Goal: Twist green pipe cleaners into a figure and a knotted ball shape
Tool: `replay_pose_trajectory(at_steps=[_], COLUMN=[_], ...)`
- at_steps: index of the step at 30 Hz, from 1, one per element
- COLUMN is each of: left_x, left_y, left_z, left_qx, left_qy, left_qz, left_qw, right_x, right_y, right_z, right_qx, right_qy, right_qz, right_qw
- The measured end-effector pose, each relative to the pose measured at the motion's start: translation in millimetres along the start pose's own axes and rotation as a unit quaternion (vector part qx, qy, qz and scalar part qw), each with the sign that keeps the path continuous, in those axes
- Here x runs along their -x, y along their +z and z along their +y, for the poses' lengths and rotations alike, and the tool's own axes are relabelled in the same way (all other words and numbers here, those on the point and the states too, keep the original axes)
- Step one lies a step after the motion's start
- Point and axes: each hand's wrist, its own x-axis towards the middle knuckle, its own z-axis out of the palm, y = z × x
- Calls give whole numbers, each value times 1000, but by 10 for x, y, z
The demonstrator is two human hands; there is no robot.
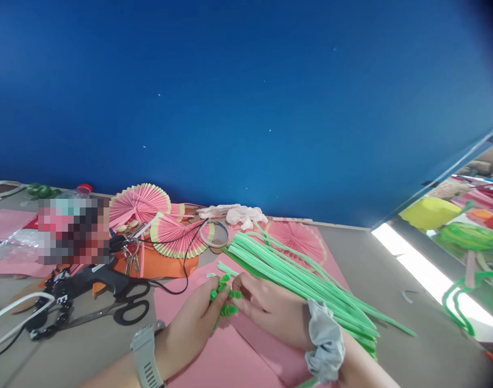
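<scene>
Coiled, fuzzy green pipe cleaners (229, 310) sit pinched between my left hand (193, 318) and right hand (266, 307) above smooth pink paper (226, 358); a straight bundle (298, 280), pleated paper fans (139, 205) and the gray worktop (347, 253) surround them, beneath a blue wall (246, 108).

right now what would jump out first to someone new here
Probably the big blue panel filling the upper view. Next, the bundle of light green stems fanned across pink paper, right of centre, and the pleated pink fans along the panel's foot, left of centre.
</scene>
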Motion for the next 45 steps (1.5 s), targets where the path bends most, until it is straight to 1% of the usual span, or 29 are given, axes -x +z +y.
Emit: replay_pose_trajectory(at_steps=[3,5,7,9,11,13,15,17,18,20,24,26,29,32,36,40,42,45], left_x=[-52,-75,-84,-80,-68,-56,-48,-44,-43,-41,-37,-36,-34,-31,-33,-33,-29,-19], left_y=[-6,-22,-37,-41,-31,-12,5,13,13,9,4,4,2,0,1,2,4,7], left_z=[42,82,114,130,127,101,55,5,-15,-34,-10,2,-2,-10,7,43,53,51], left_qx=[73,100,115,121,114,85,28,-47,-78,-110,-99,-91,-77,-74,-90,-101,-95,-84], left_qy=[-72,-81,-78,-88,-101,-84,-28,34,56,73,85,94,90,91,103,103,96,77], left_qz=[-35,-60,-77,-74,-58,-41,-18,9,16,16,0,-2,-8,-8,7,17,15,-6], left_qw=[994,990,987,986,987,992,999,998,995,991,992,991,993,993,991,989,991,994], right_x=[29,41,49,54,57,54,44,26,16,-7,-41,-48,-48,-50,-67,-88,-92,-92], right_y=[-37,-75,-106,-119,-112,-90,-62,-30,-13,24,102,133,162,168,163,169,168,149], right_z=[-15,-17,-16,-16,-23,-37,-57,-75,-80,-80,-47,-27,-9,-7,-19,-9,12,49], right_qx=[55,68,73,85,107,134,143,126,112,90,91,93,104,128,138,192,199,199], right_qy=[-39,-65,-72,-69,-58,-44,-27,-4,6,15,7,8,13,8,5,-15,-30,-42], right_qz=[17,22,21,24,36,50,52,44,37,31,38,26,13,19,24,29,33,42], right_qw=[998,995,995,994,992,989,988,991,993,995,995,995,994,992,990,981,979,978])
